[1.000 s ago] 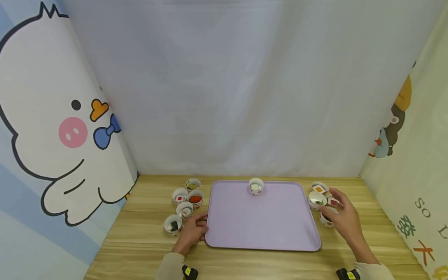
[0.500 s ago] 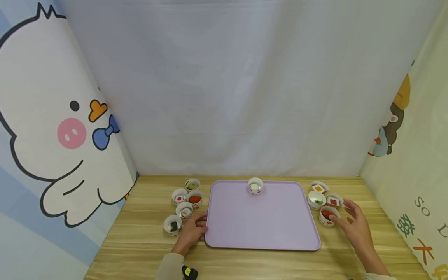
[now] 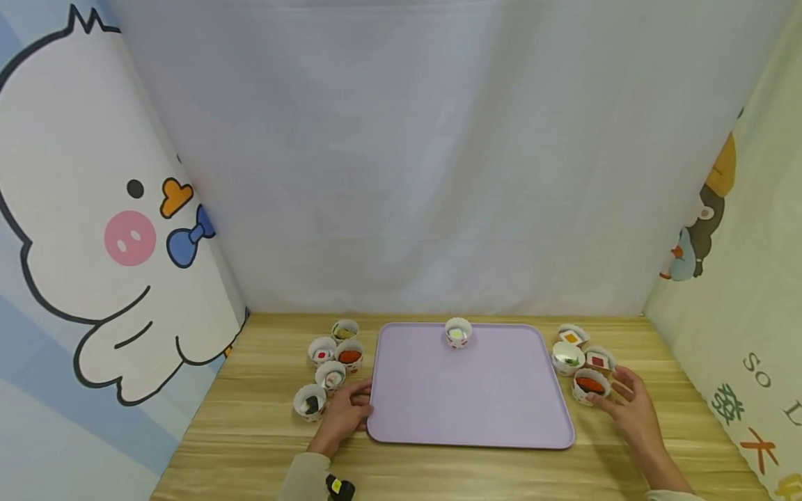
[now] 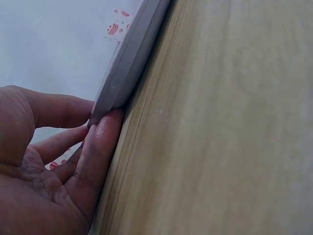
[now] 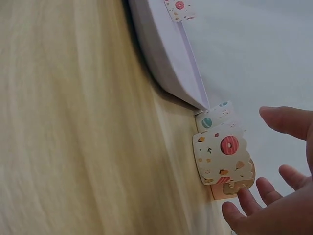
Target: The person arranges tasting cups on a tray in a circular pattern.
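Observation:
My left hand (image 3: 343, 412) grips the left edge of a lilac tray (image 3: 470, 403); in the left wrist view its fingers and thumb meet at the rim (image 4: 128, 63). Beside a paper cup with red-orange filling (image 3: 590, 385), my right hand (image 3: 634, 416) is spread with its fingers apart. In the right wrist view a gap shows between this right hand (image 5: 283, 210) and the patterned cup (image 5: 222, 152). On the tray's far edge stands a paper cup with a pale green and white piece (image 3: 459, 334).
Right of the tray are more cups: one with white and green filling (image 3: 568, 360), one with an orange square (image 3: 571, 337), one with a dark red piece (image 3: 599, 360). Several filled cups, including a red-orange one (image 3: 349, 355), stand left of the tray on the wooden table (image 3: 250, 431).
My right hand has drawn back to the right and toward me, uncovering the cup with red-orange filling. My left hand has stayed at the tray's edge.

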{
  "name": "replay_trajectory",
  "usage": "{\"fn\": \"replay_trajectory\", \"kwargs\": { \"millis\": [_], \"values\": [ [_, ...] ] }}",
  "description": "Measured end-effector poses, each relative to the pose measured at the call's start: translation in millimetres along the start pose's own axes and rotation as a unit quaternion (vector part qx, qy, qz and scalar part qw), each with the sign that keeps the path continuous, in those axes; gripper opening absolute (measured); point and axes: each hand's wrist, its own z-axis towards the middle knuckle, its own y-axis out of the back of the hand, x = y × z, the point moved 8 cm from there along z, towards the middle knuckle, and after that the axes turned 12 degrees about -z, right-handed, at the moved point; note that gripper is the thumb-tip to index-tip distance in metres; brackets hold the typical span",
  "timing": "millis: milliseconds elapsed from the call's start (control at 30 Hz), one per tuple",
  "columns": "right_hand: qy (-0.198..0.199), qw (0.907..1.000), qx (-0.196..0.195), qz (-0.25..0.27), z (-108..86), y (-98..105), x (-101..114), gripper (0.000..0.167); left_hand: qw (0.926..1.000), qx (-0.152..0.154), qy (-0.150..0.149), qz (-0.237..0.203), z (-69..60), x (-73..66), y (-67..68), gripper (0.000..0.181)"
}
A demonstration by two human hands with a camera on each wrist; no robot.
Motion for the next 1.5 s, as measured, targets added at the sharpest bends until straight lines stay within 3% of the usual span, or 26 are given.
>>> {"fn": "replay_trajectory", "kwargs": {
  "millis": [633, 900, 1500],
  "values": [
    [-0.021, 0.9991, 0.035, 0.012, 11.8, -15.5, -14.2, 0.095, 1.0000, -0.005, 0.003, 0.001, 0.0, 0.3, 0.5, 0.056],
    [-0.008, 0.9993, 0.035, -0.014, 15.1, -20.0, -15.8, 0.084, 1.0000, -0.006, 0.002, 0.004, -0.6, -0.1, 0.8, 0.056],
    [0.004, 0.9969, 0.032, -0.072, 19.1, -21.6, -13.7, 0.078, 1.0000, -0.006, -0.003, 0.006, 0.9, 2.2, 0.8, 0.055]
  ]
}}
